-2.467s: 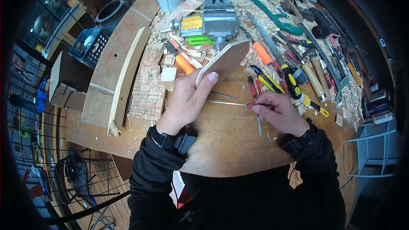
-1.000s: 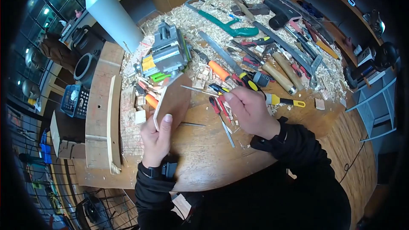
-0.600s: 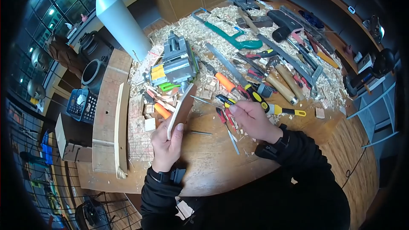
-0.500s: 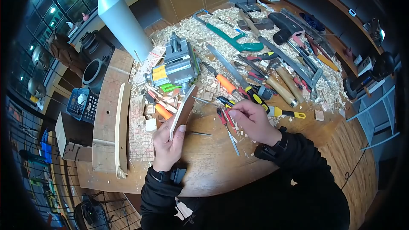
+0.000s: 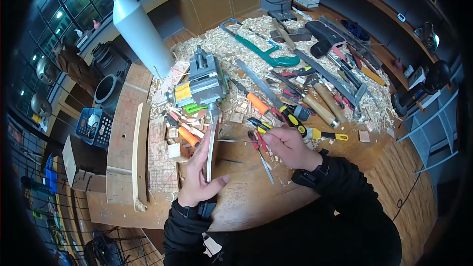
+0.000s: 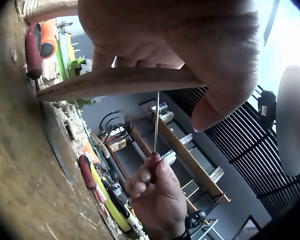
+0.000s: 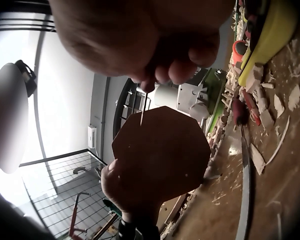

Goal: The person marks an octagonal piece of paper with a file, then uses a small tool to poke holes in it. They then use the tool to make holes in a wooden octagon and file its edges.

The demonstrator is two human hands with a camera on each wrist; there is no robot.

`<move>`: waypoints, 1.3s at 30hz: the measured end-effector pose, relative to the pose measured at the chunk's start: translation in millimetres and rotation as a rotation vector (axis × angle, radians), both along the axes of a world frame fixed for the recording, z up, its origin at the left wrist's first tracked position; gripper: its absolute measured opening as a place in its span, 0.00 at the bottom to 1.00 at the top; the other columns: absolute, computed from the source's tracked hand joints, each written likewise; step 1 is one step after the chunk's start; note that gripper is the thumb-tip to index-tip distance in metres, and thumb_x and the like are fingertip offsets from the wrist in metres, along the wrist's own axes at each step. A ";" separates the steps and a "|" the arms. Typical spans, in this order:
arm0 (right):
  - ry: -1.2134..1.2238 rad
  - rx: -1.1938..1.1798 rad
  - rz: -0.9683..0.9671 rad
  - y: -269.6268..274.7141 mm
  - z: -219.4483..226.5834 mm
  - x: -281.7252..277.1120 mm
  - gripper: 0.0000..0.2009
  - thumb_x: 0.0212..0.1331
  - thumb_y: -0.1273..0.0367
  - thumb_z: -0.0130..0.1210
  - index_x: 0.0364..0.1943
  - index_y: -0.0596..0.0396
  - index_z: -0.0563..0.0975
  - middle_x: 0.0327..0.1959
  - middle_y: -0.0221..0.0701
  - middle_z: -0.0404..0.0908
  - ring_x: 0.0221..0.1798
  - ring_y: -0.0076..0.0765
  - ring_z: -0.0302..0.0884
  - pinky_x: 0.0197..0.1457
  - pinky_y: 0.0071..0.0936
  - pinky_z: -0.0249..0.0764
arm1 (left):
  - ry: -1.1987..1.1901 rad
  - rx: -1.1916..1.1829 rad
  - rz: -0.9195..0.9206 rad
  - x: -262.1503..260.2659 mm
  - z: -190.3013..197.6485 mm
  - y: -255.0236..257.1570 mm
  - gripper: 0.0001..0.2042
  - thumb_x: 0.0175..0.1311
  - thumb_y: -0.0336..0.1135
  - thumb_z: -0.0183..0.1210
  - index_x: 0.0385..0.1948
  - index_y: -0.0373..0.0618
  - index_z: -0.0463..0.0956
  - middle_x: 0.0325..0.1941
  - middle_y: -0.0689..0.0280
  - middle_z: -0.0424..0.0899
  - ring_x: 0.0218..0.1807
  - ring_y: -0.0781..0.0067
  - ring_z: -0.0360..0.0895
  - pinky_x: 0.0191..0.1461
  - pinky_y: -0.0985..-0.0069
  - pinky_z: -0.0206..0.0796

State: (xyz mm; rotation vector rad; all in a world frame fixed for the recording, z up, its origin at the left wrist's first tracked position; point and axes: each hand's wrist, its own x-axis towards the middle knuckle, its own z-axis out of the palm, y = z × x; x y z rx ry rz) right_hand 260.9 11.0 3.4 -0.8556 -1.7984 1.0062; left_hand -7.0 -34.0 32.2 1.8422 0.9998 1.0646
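Observation:
A thin wooden board with cut corners stands nearly upright, edge-on in the head view and face-on in the right wrist view. The left hand backs it with straight fingers, its thumb spread away from the face. Thumb and fingers of the right hand grip a slim tool by its red handle. The tool's thin metal shaft points left at the board; its tip appears at the board's upper part, though contact cannot be told. Palm and curled fingers of the right hand hide most of the handle.
Beyond the hands stands a grey vise. Saws, files and a yellow brush lie among wood shavings at right. Red-handled tools lie below the right hand. Curved wood and a gridded block are at left.
The board has turned more upright and edge-on. The left thumb has come off its face and spread to the right. The tool has shifted down, its shaft now nearly level.

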 end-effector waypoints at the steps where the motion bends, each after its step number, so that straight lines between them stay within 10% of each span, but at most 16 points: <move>1: 0.001 -0.112 0.033 0.3 -0.6 0.4 0.12 0.71 0.65 0.50 0.35 0.59 0.79 0.24 0.28 0.76 0.28 0.22 0.75 0.33 0.24 0.69 | -0.024 -0.038 0.010 -0.2 -1.8 -0.9 0.46 0.41 0.28 0.61 0.71 0.32 0.52 0.75 0.47 0.56 0.78 0.54 0.51 0.78 0.65 0.37; 4: 0.023 -0.234 0.055 0.7 2.2 -1.8 0.10 0.69 0.66 0.52 0.36 0.59 0.79 0.24 0.28 0.76 0.29 0.21 0.73 0.35 0.22 0.69 | -0.028 -0.058 0.016 -0.7 -3.9 -0.5 0.46 0.41 0.27 0.59 0.71 0.31 0.52 0.76 0.47 0.56 0.78 0.55 0.51 0.78 0.66 0.37; 9: 0.060 0.272 -0.070 2.6 0.5 -4.6 0.07 0.67 0.69 0.56 0.40 0.59 0.79 0.30 0.30 0.78 0.30 0.23 0.74 0.37 0.24 0.71 | -0.076 -0.069 0.052 -3.1 -11.9 -1.6 0.44 0.42 0.25 0.57 0.70 0.30 0.53 0.73 0.49 0.60 0.76 0.60 0.53 0.77 0.69 0.40; 18: 0.113 -0.152 0.007 -4.1 2.1 -4.0 0.07 0.66 0.70 0.57 0.40 0.60 0.78 0.26 0.33 0.78 0.29 0.24 0.74 0.34 0.24 0.70 | -0.143 -0.095 0.120 5.7 -12.1 -4.5 0.39 0.51 0.32 0.57 0.69 0.30 0.56 0.70 0.52 0.65 0.72 0.62 0.62 0.74 0.69 0.49; 20: 0.155 0.255 -0.060 1.7 1.2 -5.1 0.07 0.65 0.70 0.58 0.40 0.60 0.78 0.27 0.33 0.79 0.29 0.25 0.75 0.34 0.24 0.70 | -0.184 -0.086 0.125 5.8 -15.5 -3.4 0.37 0.53 0.34 0.56 0.69 0.30 0.57 0.70 0.53 0.65 0.71 0.63 0.62 0.74 0.69 0.49; 26: -0.001 -0.071 0.035 -8.9 14.2 1.6 0.07 0.61 0.72 0.62 0.39 0.60 0.79 0.31 0.31 0.80 0.32 0.26 0.78 0.34 0.22 0.72 | -0.241 -0.225 0.196 4.1 -21.1 -7.3 0.37 0.51 0.30 0.53 0.69 0.31 0.58 0.69 0.55 0.67 0.71 0.64 0.62 0.74 0.70 0.48; 32: 0.154 0.241 -0.057 -2.6 7.3 -3.2 0.05 0.62 0.73 0.60 0.39 0.59 0.79 0.30 0.32 0.80 0.32 0.24 0.78 0.35 0.21 0.71 | -0.152 -0.125 0.163 3.0 -19.1 -4.9 0.37 0.49 0.26 0.51 0.69 0.31 0.58 0.71 0.54 0.65 0.73 0.63 0.60 0.75 0.70 0.46; 36: 0.194 -0.300 0.039 -9.3 4.1 -7.9 0.07 0.66 0.71 0.57 0.41 0.61 0.79 0.30 0.28 0.77 0.30 0.17 0.71 0.34 0.19 0.69 | -0.159 -0.148 0.195 1.3 -17.8 -5.1 0.38 0.47 0.25 0.52 0.68 0.30 0.59 0.71 0.53 0.66 0.73 0.62 0.60 0.75 0.69 0.46; 39: 0.073 -0.248 0.119 -5.6 2.4 -0.7 0.09 0.68 0.69 0.55 0.44 0.61 0.79 0.32 0.26 0.77 0.33 0.15 0.70 0.37 0.17 0.69 | -0.122 -0.124 0.181 -1.1 -16.4 -2.7 0.39 0.45 0.25 0.52 0.68 0.30 0.58 0.71 0.51 0.64 0.74 0.58 0.59 0.76 0.67 0.45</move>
